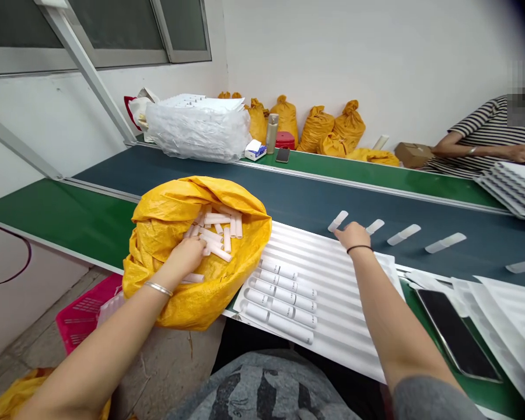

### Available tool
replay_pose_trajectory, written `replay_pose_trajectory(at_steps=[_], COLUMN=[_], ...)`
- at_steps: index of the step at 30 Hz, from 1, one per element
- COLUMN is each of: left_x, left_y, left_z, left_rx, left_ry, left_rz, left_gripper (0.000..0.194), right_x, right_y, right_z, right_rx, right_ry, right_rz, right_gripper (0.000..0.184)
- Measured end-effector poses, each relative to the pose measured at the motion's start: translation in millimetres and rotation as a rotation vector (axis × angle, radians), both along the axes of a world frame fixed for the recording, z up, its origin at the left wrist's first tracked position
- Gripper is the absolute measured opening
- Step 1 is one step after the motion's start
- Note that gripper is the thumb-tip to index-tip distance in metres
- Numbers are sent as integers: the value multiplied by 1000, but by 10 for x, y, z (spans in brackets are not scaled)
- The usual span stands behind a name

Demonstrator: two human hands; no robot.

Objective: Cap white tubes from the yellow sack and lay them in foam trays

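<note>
My left hand reaches into a yellow woven sack, its fingers closed round one of the short white tubes. More white tubes lie loose inside. On the belt, my right hand has its fingers drawn together at the near end of a frosted tube; its fingertips are partly hidden. A second frosted tube rests just beyond that hand. Between my arms lies a ribbed white tray, and several white tubes with small dark print fill grooves at its left side.
Further frosted tubes lie spaced along the dark belt. A phone and stacked white trays are at my right. Across the belt are a plastic-wrapped stack, a bottle and a person in a striped shirt.
</note>
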State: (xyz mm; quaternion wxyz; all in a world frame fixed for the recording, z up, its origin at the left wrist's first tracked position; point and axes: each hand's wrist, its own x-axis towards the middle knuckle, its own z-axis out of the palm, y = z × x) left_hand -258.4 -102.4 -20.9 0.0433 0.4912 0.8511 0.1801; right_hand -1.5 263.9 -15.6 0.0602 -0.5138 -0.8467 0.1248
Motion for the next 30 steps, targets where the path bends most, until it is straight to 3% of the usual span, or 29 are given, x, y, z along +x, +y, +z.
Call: replay_pose_trajectory(at_steps=[3,6,9,12,17,21,23,26,30], left_x=[226,546,808,947,1040,1084,1091,1089,1122], left_y=[80,141,165,143,86,78,69,40,13], left_z=[140,290,409,481,484,428,409,402,424], left_rx=[90,239,448,561,509,528,516,460,403], left_ry=[-48,-134,-219,-243,-280,-323,-324,-311,-267], left_rz=[-51,-122,-178,-185,-150,-181,-196,-208,-169], left_gripper=[21,26,23,22,26,31,36,38,34], right_x=[61,68,54,53,48,7,7,51,145], right_y=[-518,-1012,-1248,-1292,-1329,-1334,-1321,-1323,-1445], right_z=[-65,-214,-298,-227,-35,-116,-176,-176,7], right_rx=[-82,-186,-184,-121,-51,-87,-100,-84,-154], right_ry=[46,54,38,47,79,0,-9,51,276], right_rz=[312,628,758,757,673,693,715,709,705], right_gripper=[30,15,8,11,20,5,6,9,22])
